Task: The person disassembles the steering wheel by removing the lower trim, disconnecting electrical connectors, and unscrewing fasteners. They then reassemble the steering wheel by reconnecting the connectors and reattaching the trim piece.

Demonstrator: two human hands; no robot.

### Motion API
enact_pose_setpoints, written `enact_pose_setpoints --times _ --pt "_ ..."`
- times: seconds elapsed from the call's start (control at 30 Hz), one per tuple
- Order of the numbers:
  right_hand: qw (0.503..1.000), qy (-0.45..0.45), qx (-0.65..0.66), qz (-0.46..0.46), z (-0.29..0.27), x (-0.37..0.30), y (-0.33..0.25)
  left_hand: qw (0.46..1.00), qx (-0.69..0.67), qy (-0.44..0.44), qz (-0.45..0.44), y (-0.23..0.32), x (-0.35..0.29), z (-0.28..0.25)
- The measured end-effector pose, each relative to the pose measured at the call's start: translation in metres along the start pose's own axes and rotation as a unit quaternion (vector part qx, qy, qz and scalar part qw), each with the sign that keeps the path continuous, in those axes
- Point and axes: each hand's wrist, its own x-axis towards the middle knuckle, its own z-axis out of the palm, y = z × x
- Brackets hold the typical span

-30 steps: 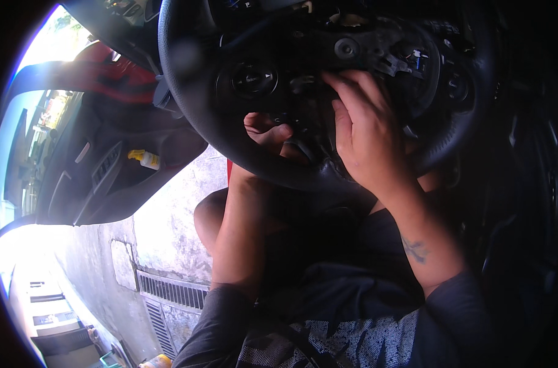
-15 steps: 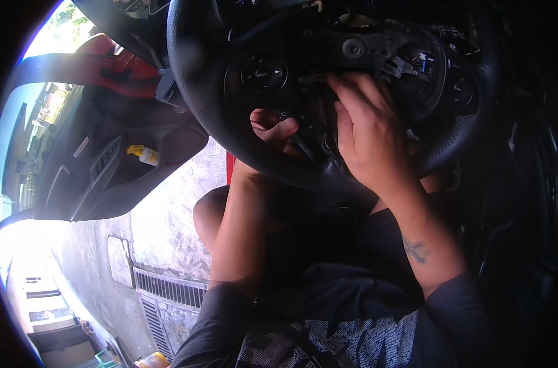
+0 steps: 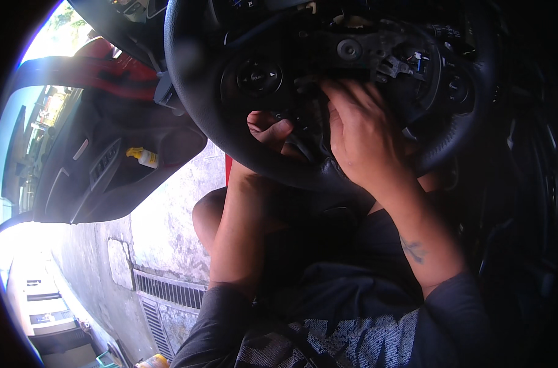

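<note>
A black steering wheel (image 3: 184, 80) fills the upper middle, its centre cover off and the hub (image 3: 349, 50) bare. My left hand (image 3: 269, 130) reaches up behind the lower left rim, fingers curled and thumb bent beside the lower spoke. What it grips there is too dark to make out. Across the bottom of the hub lies my right hand (image 3: 361, 126), back upward, with fingers bent and close together. Its fingertips sink into the dark lower opening, so what they hold is hidden. A round button pad (image 3: 259, 76) sits on the left spoke.
To the left stands an open car door (image 3: 76, 178), with a yellow-topped white spray bottle (image 3: 143, 156) in its pocket. Below it, a metal drain grate (image 3: 168, 288) crosses the concrete floor (image 3: 162, 245). Small connectors (image 3: 418, 61) are exposed on the hub's right side.
My right hand has shifted slightly down and left at the hub, its fingers a little lower. My left hand keeps its place at the rim. The view has moved slightly.
</note>
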Motion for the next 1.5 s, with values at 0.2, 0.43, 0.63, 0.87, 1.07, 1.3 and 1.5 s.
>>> enact_pose_setpoints --times 0.2,0.43,0.63,0.87,1.07,1.3,1.5 --pt "1.000 -0.002 0.021 0.001 0.000 0.002 0.001 1.000 0.007 0.005 -0.005 -0.001 -0.001 -0.010" --pt "1.000 -0.004 0.023 0.003 0.002 0.000 -0.001 1.000 0.018 -0.004 0.016 -0.002 0.001 -0.014" --pt "1.000 -0.008 0.019 0.006 0.002 0.000 -0.003 0.997 0.053 0.042 -0.028 0.005 -0.015 -0.055" --pt "1.000 -0.011 0.013 -0.007 0.002 0.000 -0.001 0.988 0.103 0.106 -0.031 0.008 -0.023 -0.036" --pt "1.000 -0.026 -0.002 -0.007 0.003 0.000 0.004 0.975 0.201 0.089 -0.028 0.002 -0.015 -0.025" --pt "1.000 -0.013 0.012 -0.008 0.004 0.000 0.004 0.986 0.157 0.059 -0.016 0.003 -0.016 -0.013" --pt "1.000 -0.005 0.003 -0.013 0.003 0.001 0.002 0.988 0.133 0.071 -0.027 -0.001 -0.014 -0.016"
